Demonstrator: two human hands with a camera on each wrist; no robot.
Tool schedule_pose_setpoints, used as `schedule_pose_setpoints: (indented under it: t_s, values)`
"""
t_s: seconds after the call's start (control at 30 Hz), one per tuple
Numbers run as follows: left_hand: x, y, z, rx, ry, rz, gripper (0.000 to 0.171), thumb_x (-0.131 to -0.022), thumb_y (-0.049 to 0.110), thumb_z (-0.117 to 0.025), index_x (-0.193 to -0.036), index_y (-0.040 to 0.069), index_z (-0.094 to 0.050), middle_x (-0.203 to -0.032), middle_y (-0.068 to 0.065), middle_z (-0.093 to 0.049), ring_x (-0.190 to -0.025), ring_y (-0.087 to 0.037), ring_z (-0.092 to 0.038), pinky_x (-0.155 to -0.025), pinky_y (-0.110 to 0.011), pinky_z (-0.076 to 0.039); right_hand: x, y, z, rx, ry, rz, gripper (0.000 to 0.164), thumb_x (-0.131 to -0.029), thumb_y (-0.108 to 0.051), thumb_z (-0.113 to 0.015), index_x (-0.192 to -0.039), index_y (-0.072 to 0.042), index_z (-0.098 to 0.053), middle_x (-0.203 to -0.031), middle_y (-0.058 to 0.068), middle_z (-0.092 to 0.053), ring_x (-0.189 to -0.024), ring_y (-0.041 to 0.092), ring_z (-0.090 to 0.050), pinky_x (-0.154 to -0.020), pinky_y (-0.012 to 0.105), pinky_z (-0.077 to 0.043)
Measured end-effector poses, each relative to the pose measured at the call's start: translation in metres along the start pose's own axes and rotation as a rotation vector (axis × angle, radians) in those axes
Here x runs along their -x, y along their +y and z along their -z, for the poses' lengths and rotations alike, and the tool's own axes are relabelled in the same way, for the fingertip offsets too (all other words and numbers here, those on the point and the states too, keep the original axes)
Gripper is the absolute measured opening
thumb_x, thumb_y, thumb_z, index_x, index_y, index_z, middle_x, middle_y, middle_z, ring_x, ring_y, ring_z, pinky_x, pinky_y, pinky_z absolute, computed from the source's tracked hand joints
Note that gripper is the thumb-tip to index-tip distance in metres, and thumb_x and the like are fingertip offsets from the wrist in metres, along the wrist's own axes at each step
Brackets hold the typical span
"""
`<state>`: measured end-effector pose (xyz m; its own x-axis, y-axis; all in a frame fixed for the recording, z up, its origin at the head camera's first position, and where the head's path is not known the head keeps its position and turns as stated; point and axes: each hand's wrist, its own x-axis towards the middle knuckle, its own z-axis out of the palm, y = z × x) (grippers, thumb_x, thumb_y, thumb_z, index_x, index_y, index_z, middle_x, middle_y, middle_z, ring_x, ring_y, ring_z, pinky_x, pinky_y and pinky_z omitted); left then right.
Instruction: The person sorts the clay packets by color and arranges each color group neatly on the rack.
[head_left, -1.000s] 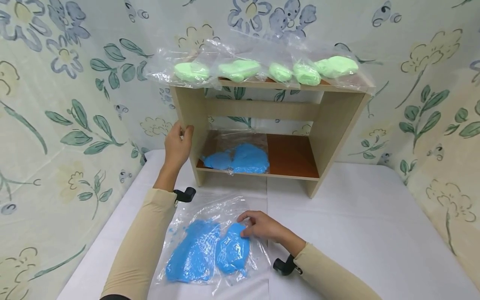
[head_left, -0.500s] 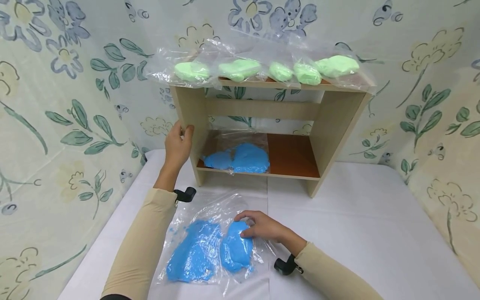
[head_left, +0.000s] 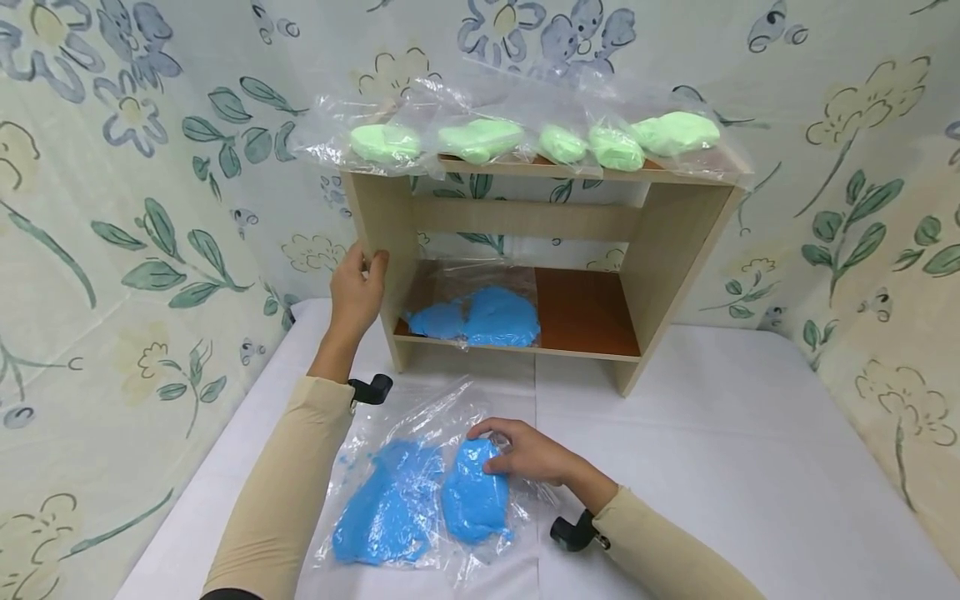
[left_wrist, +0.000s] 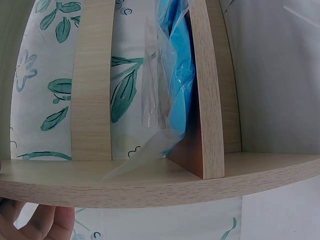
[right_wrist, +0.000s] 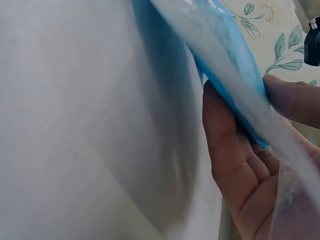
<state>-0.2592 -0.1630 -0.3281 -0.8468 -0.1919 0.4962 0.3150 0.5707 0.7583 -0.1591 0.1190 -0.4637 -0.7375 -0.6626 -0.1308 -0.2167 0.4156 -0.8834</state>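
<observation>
My left hand (head_left: 356, 287) grips the left side panel (head_left: 384, 242) of a small wooden shelf; in the left wrist view its fingers (left_wrist: 44, 222) curl behind the panel's edge. My right hand (head_left: 531, 454) pinches the right edge of a clear plastic bag of soft blue clay-like material (head_left: 476, 500). In the right wrist view, thumb and fingers sit on opposite faces of that blue bag (right_wrist: 235, 75), which is raised off the white surface there. Just left of it lies a second, wider blue bag (head_left: 390, 508), flat on the table.
On the lower board rests another bag with blue lumps (head_left: 501, 318), beside bare brown board (head_left: 588, 312). Several clear bags with light green lumps (head_left: 480, 140) line the shelf's top. White cloth (head_left: 720, 450) covers the table, and flowered fabric (head_left: 765, 208) hangs behind.
The blue bag in my right hand has shifted slightly right and away from me, apart from the wider bag. My left hand has stayed on the panel.
</observation>
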Motion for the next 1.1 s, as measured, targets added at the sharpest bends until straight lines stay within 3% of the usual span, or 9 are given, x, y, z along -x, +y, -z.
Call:
schedule_pose_setpoints:
  t_s: [0.23, 0.43, 0.7, 1.1]
  values:
    - [-0.001, 0.0, 0.0, -0.011, 0.011, -0.008, 0.041, -0.103, 0.03, -0.047, -0.14, 0.012, -0.052, -0.139, -0.015, -0.059, -0.118, -0.034, -0.062, -0.091, -0.053, -0.059, 0.003, -0.003, 0.005, 0.028, 0.016, 0.034, 0.044, -0.09, -0.01, -0.07, -0.131, -0.02, -0.06, -0.141, 0.006, -0.057, -0.135, 0.035, -0.049, -0.108, 0.06, -0.045]
    - [-0.001, 0.0, 0.0, -0.013, 0.008, -0.016, 0.041, -0.104, 0.031, -0.047, -0.14, 0.012, -0.052, -0.139, -0.014, -0.059, -0.119, -0.033, -0.062, -0.09, -0.053, -0.059, 0.006, -0.005, 0.013, 0.021, 0.037, 0.04, 0.043, -0.092, -0.009, -0.067, -0.131, -0.024, -0.059, -0.142, 0.003, -0.056, -0.137, 0.035, -0.048, -0.11, 0.065, -0.041]
    - [0.0, 0.001, 0.0, -0.017, -0.002, 0.006, 0.043, -0.104, 0.033, -0.047, -0.141, 0.013, -0.05, -0.14, -0.014, -0.058, -0.121, -0.034, -0.062, -0.092, -0.054, -0.058, 0.012, -0.008, 0.02, 0.006, 0.036, 0.068, 0.041, -0.093, -0.008, -0.065, -0.131, -0.022, -0.059, -0.143, 0.007, -0.055, -0.133, 0.035, -0.05, -0.108, 0.064, -0.043]
    - [0.001, 0.001, 0.001, -0.022, 0.008, -0.012, 0.041, -0.103, 0.03, -0.047, -0.139, 0.01, -0.052, -0.137, -0.017, -0.059, -0.117, -0.035, -0.063, -0.09, -0.053, -0.059, 0.023, -0.015, 0.03, 0.027, 0.058, 0.078, 0.041, -0.093, -0.01, -0.065, -0.132, -0.021, -0.058, -0.143, 0.008, -0.054, -0.133, 0.037, -0.051, -0.107, 0.062, -0.046]
